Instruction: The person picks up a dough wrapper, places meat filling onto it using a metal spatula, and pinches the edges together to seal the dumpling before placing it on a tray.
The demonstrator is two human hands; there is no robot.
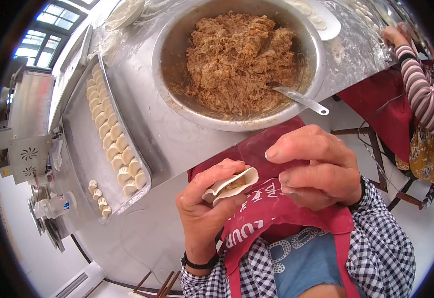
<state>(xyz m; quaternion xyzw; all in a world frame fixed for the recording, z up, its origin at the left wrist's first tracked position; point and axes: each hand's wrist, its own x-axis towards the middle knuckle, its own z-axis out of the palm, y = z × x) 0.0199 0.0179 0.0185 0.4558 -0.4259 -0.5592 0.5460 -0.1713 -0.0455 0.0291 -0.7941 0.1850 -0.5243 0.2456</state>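
Note:
My left hand holds a half-folded dumpling between thumb and fingers. Its white wrapper is bent into a trough, and some brown filling shows inside. Just to the right, my right hand is raised with bent fingers apart from one another, nothing between them and not touching the dumpling. Beyond both hands stands a large metal bowl full of minced filling. A flat metal filling spatula is stuck in the filling, its handle lying over the near right rim.
A metal tray at left carries rows of folded dumplings. Behind the bowl, a white plate holds wrappers. The metal table is floury in places. At far right, a co-worker's striped sleeve reaches over the table.

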